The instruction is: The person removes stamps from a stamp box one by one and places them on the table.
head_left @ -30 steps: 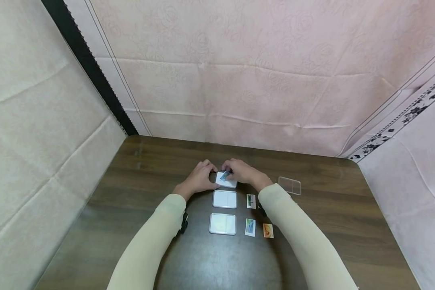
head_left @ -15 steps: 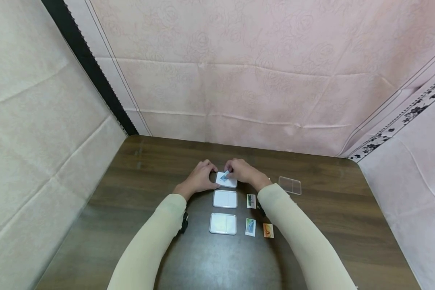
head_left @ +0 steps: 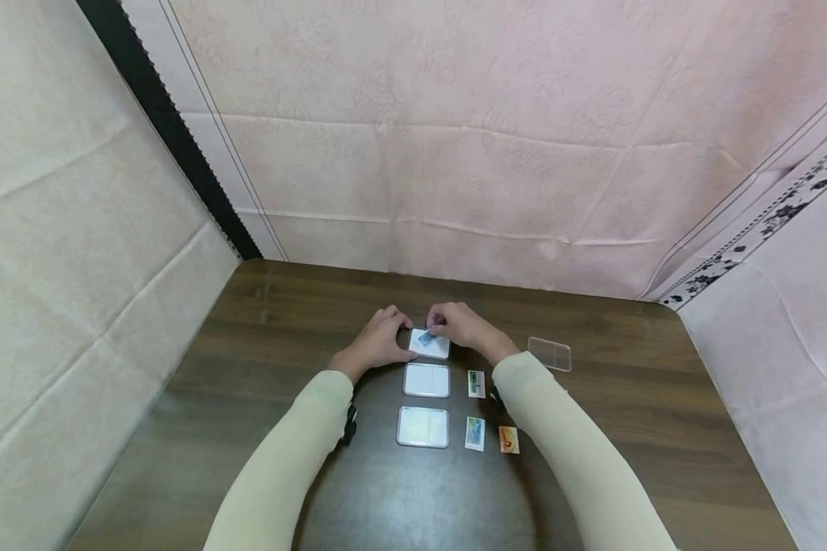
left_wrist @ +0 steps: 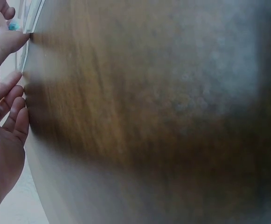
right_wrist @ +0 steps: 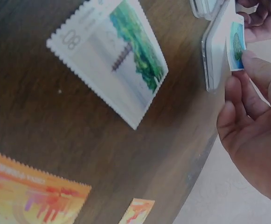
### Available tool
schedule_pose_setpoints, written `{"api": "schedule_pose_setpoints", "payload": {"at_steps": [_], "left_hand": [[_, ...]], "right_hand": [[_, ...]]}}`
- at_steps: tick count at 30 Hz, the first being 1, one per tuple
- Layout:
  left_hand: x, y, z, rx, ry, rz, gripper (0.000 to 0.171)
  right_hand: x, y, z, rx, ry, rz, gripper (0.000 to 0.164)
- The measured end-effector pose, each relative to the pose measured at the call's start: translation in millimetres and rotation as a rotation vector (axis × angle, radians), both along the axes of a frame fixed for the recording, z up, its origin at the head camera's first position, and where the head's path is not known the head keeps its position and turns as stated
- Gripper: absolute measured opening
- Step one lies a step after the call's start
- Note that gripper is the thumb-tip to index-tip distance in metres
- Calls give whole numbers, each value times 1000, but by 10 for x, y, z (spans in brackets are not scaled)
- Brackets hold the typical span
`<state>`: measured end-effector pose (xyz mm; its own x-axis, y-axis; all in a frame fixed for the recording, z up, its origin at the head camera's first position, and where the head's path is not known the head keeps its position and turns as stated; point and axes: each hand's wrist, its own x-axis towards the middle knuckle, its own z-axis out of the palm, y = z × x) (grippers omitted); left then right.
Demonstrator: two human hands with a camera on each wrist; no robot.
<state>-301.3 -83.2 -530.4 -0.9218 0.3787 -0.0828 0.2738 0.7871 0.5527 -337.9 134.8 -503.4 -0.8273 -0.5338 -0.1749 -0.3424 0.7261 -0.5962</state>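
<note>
My right hand (head_left: pixel 460 325) pinches a blue-green postage stamp (right_wrist: pixel 237 44) between thumb and fingertips. The stamp lies tilted over the white inside of a small flat plastic case (head_left: pixel 436 351), the farthest of three in a column. My left hand (head_left: pixel 380 340) spans the left side of that case, thumb at its near corner and index finger at its far corner. In the left wrist view, the left thumb (left_wrist: pixel 9 43) meets the case's edge while the other fingers bend loosely against the table.
Two similar white cases (head_left: pixel 426 380) (head_left: pixel 423 427) lie nearer on the wooden table (head_left: pixel 262 398). Right of them lie a landscape stamp (right_wrist: pixel 126 56), a blue-green stamp (head_left: pixel 475 433) and an orange stamp (head_left: pixel 508 440). A clear lid (head_left: pixel 550 354) sits beyond the right forearm.
The stamp in my right hand has turned and tipped slightly over the case, and the right fingers have shifted a little to the right. My left hand holds its place.
</note>
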Motion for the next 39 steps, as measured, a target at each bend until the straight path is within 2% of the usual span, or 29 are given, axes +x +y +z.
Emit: {"api": "schedule_pose_setpoints", "payload": {"at_steps": [8, 18, 25, 32, 39], "left_hand": [[3, -20, -3, -20, 13, -19, 63], [5, -20, -9, -24, 25, -24, 60], [28, -18, -2, -16, 27, -32, 60], [37, -11, 9, -11, 20, -28, 60], [29, -6, 1, -13, 7, -20, 59]], "right_hand": [[-4, 126, 106, -65, 8, 28, 3], [42, 402, 240, -71, -39, 21, 4], [21, 628, 242, 1, -53, 97, 5], [-10, 746, 295, 48, -90, 137, 6], [-50, 763, 169, 103, -49, 152, 7]]}}
